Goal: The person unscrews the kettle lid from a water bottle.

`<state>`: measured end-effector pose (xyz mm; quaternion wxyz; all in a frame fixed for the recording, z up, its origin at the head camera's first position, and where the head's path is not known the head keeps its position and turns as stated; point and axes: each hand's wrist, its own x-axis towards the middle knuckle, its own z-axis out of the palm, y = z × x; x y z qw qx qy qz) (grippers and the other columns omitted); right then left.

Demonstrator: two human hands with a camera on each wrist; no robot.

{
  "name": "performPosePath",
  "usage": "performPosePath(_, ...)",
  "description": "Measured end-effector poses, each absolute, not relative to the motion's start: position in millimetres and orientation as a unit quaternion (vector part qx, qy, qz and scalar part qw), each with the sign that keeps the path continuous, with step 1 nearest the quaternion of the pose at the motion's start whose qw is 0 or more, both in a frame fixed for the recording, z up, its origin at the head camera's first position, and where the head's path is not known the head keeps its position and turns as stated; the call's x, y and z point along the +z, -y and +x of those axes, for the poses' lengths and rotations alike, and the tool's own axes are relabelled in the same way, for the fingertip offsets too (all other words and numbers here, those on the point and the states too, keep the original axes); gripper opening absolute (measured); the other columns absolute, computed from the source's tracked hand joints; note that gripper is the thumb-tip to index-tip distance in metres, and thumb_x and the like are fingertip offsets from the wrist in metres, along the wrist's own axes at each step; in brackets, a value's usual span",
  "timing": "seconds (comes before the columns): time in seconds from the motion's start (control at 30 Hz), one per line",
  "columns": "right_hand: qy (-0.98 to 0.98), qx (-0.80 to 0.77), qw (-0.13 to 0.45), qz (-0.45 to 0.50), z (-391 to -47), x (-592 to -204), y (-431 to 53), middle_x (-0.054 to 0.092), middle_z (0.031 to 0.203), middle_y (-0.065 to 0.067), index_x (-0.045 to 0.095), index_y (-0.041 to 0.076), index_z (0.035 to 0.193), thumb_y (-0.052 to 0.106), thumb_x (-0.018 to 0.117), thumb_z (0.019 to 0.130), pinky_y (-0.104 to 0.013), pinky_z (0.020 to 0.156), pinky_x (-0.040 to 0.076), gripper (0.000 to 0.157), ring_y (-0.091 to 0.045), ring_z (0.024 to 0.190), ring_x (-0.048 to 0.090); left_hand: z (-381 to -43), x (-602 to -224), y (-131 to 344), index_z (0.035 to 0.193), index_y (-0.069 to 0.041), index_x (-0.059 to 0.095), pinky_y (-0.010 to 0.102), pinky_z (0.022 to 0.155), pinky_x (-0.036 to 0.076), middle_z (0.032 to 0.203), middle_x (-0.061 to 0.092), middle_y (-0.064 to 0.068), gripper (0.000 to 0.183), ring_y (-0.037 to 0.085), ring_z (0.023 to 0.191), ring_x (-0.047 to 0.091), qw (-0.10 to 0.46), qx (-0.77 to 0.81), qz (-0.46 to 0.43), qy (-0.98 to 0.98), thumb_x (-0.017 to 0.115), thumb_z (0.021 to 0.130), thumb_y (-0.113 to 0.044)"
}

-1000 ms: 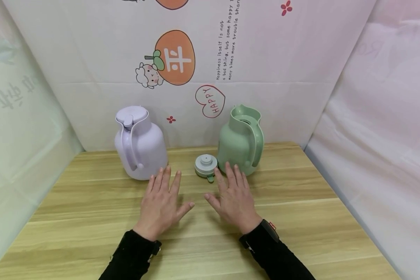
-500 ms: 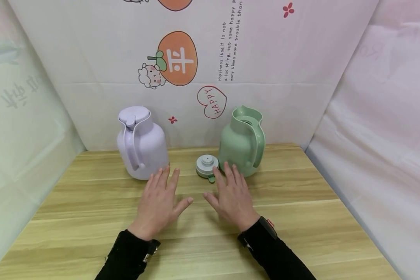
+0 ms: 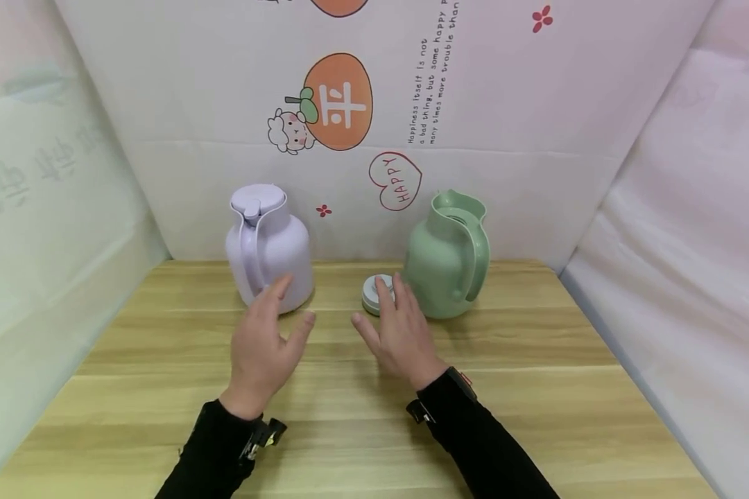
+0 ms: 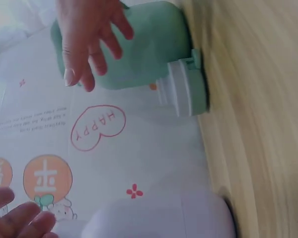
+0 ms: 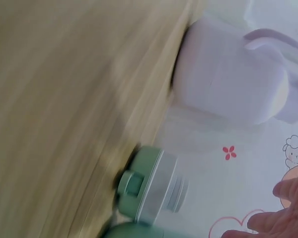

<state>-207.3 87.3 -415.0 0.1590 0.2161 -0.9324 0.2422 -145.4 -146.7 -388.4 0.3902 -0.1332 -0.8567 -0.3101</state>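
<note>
A lilac thermos jug (image 3: 287, 256) with its lid on stands upright at the back left, its handle facing me. To the right is a green thermos jug (image 3: 437, 270), its top open. Its grey-and-green lid (image 5: 151, 186) lies upside down on the table beside it. My left hand (image 3: 261, 353) hovers in front of the lilac jug, thumb apart from the fingers, holding nothing. My right hand (image 3: 404, 334) is raised before the green jug with fingers extended; in the head view it partly covers the lid. Both wrist views show the hands apart from the objects.
A wood-grain table (image 3: 343, 430) extends toward me. Behind the jugs hangs a white printed cloth (image 3: 493, 125) with orange cartoon drawings and text. Pale cloth also hangs along the left (image 3: 44, 229) and right sides.
Both hands have lifted and moved apart relative to the jugs, the left turning and shifting left toward the lilac jug. The right has moved forward over the lid. The head view has turned slightly left.
</note>
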Motion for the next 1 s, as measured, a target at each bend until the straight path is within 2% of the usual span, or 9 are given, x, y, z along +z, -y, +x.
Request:
performPosePath(0.13, 0.922, 0.292, 0.141, 0.21, -214, -409, -76, 0.021, 0.168, -0.029, 0.027, 0.005, 0.164, 0.063, 0.041, 0.106, -0.058, 0.121, 0.034, 0.083, -0.045, 0.153, 0.03, -147, -378, 159, 0.142, 0.0, 0.058, 0.041, 0.081, 0.052, 0.126, 0.067, 0.022, 0.048, 0.033, 0.108, 0.065, 0.42, -0.41, -0.077, 0.806, 0.062, 0.103, -0.028)
performPosePath(0.27, 0.912, 0.332, 0.125, 0.206, -222, -402, -61, 0.02, 0.168, -0.028, 0.024, 0.004, 0.164, 0.069, 0.035, 0.105, -0.058, 0.122, 0.032, 0.089, -0.043, 0.154, 0.028, -152, -367, 177, 0.146, -0.001, 0.054, 0.028, 0.09, 0.043, 0.14, 0.061, 0.015, 0.046, 0.018, 0.114, 0.058, 0.395, -0.504, 0.002, 0.768, 0.056, 0.107, -0.027)
performPosePath(0.37, 0.903, 0.361, 0.114, 0.202, -226, -397, -49, 0.016, 0.17, -0.026, 0.022, 0.004, 0.165, 0.068, 0.035, 0.105, -0.059, 0.124, 0.028, 0.088, -0.041, 0.157, 0.023, -158, -361, 193, 0.155, -0.005, 0.043, 0.033, 0.109, 0.04, 0.155, 0.049, 0.01, 0.054, 0.018, 0.131, 0.05, 0.351, -0.553, 0.041, 0.754, 0.049, 0.11, -0.035)
performPosePath(0.5, 0.895, 0.39, 0.097, 0.194, -231, -391, -33, 0.013, 0.172, -0.023, 0.019, 0.008, 0.166, 0.067, 0.035, 0.106, -0.058, 0.124, 0.026, 0.086, -0.039, 0.158, 0.02, -163, -360, 212, 0.166, -0.015, 0.024, 0.042, 0.128, 0.022, 0.171, 0.026, 0.005, 0.066, 0.02, 0.156, 0.027, 0.276, -0.602, 0.07, 0.746, 0.039, 0.111, -0.049)
performPosePath(0.63, 0.886, 0.416, 0.085, 0.187, -235, -386, -22, 0.012, 0.172, -0.022, 0.016, 0.009, 0.167, 0.07, 0.031, 0.105, -0.056, 0.126, 0.024, 0.088, -0.036, 0.159, 0.019, -171, -360, 222, 0.168, -0.022, 0.012, 0.04, 0.131, 0.01, 0.175, 0.01, -0.002, 0.073, 0.015, 0.161, 0.01, 0.226, -0.613, 0.093, 0.751, 0.03, 0.109, -0.061)
performPosePath(0.83, 0.876, 0.44, 0.072, 0.182, -245, -385, -7, 0.013, 0.173, -0.019, 0.015, 0.008, 0.167, 0.071, 0.029, 0.104, -0.053, 0.127, 0.022, 0.09, -0.032, 0.16, 0.016, -183, -366, 234, 0.168, -0.028, 0.005, 0.039, 0.131, 0.003, 0.175, 0.004, -0.008, 0.077, 0.012, 0.161, 0.004, 0.193, -0.627, 0.121, 0.745, 0.023, 0.106, -0.069)
performPosePath(1.0, 0.872, 0.454, 0.061, 0.174, -255, -386, 2, 0.013, 0.173, -0.018, 0.014, 0.01, 0.167, 0.072, 0.03, 0.104, -0.054, 0.126, 0.024, 0.09, -0.033, 0.16, 0.017, -195, -374, 242, 0.168, -0.024, 0.001, 0.036, 0.13, 0.0, 0.175, -0.001, -0.007, 0.076, 0.011, 0.161, 0.0, 0.181, -0.645, 0.115, 0.733, 0.021, 0.108, -0.065)
